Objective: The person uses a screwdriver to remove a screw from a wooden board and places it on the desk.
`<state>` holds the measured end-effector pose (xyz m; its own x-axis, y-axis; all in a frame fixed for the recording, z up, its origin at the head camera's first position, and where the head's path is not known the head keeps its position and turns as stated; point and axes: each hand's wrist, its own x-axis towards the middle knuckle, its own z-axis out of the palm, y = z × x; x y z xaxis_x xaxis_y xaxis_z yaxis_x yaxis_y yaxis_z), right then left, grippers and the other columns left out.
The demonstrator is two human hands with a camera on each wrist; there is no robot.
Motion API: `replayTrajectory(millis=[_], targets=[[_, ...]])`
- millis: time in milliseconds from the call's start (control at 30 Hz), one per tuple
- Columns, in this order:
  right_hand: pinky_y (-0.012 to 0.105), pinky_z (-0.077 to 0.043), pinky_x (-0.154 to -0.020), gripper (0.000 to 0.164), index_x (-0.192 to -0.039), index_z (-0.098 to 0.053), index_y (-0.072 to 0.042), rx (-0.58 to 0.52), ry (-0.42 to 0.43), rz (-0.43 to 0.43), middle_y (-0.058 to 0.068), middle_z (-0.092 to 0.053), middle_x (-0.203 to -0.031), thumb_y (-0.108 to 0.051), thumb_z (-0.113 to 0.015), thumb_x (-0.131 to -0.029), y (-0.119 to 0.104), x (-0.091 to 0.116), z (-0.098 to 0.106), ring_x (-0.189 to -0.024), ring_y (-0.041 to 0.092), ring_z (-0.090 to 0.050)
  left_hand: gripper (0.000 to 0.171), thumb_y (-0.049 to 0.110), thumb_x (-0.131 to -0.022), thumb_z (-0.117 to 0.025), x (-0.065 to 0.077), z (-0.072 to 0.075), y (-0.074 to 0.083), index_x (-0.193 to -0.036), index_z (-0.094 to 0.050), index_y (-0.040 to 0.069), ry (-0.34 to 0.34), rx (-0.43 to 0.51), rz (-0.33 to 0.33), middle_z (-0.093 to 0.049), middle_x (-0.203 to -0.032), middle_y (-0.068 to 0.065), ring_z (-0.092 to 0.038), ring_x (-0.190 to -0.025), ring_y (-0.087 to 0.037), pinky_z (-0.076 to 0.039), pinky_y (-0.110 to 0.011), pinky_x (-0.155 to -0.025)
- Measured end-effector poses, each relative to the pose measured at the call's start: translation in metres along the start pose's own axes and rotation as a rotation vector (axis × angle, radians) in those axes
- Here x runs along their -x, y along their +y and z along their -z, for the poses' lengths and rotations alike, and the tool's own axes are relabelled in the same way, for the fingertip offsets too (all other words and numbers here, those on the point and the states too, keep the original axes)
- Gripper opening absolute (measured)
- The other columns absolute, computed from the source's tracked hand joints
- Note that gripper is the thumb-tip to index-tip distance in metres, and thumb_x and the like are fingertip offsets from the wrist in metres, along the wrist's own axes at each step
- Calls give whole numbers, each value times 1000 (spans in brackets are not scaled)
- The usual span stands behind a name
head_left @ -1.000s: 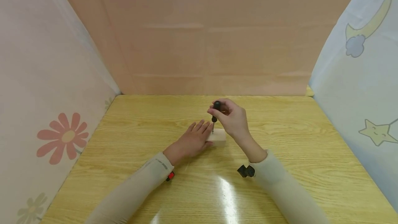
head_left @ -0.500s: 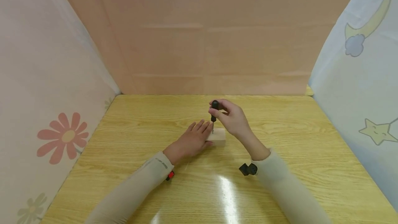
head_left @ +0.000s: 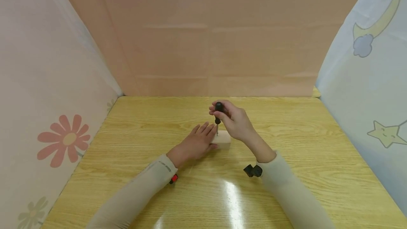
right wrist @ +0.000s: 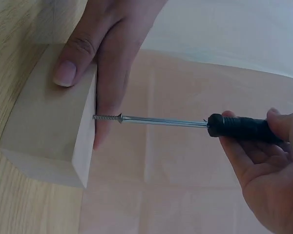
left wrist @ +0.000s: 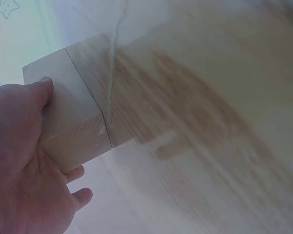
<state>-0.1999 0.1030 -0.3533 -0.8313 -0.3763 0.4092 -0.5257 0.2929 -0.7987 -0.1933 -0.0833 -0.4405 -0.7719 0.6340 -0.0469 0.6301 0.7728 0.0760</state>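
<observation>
Tabletop point(head_left: 279, 193) glare (white), hazy left wrist view

From the near side, my head view looks forward and down over the worktop point(head_left: 143, 123) to the far backdrop point(head_left: 206, 45). My left wrist view looks closely along the left hand point(left wrist: 27, 158) at the wooden block point(left wrist: 68, 105). My right wrist view, tipped sideways, faces the backdrop, near the screwdriver point(right wrist: 234, 126). All three share the block and left hand; head and right wrist also share the screwdriver.

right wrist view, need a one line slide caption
Right hand holds a black-handled screwdriver against a screw whose tip meets the wooden block held by the left hand.
</observation>
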Motion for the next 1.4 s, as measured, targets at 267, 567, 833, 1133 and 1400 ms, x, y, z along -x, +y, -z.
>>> replayTrajectory(millis=[267, 567, 833, 1133, 1400], targets=[[30, -59, -84, 25, -118, -67, -2, 14, 121, -21, 11, -73, -108, -16, -70, -97, 0, 2, -6, -99, 22, -72, 72, 51, -107, -40, 0, -1, 0, -163, -18, 12, -4, 12, 2, -26, -167, -8, -19, -155, -32, -20, -54, -123], [28, -59, -84, 29, -126, -67, -1, 28, 95, -23, 10, -75, -111, -13, -66, -99, -7, 2, -2, -100, 21, -74, 72, 51, -107, -40, 0, 0, 1, -163, -18, 11, -16, 16, 10, -26, -167, -8, -18, -155, -32, -19, -54, -123], [30, -58, -89, 32, -126, -63, 0, -30, 54, -81, 14, -73, -113, -18, -67, -99, -4, 2, -4, -105, 25, -72, 72, 50, -107, -41, 1, 0, 0, -163, -18, 10, -25, 25, 13, -22, -168, -10, -17, -155, -32, -19, -53, -123], [38, -61, -81, 25, -112, -67, 0, 36, 220, -44, 13, -71, -94, -15, -75, -94, -2, 5, -12, -88, 26, -71, 73, 51, -107, -39, -1, 0, 2, -164, -16, 11, -32, 30, 31, -20, -168, -10, -14, -156, -31, -17, -52, -124], [24, -58, -81, 23, -116, -71, -4, -1, 151, -14, 8, -77, -103, -16, -70, -97, 1, 5, -8, -94, 20, -75, 73, 50, -107, -40, 1, 3, 2, -164, -15, 10, -32, 41, 19, -21, -168, -12, -15, -155, -33, -17, -53, -124]])
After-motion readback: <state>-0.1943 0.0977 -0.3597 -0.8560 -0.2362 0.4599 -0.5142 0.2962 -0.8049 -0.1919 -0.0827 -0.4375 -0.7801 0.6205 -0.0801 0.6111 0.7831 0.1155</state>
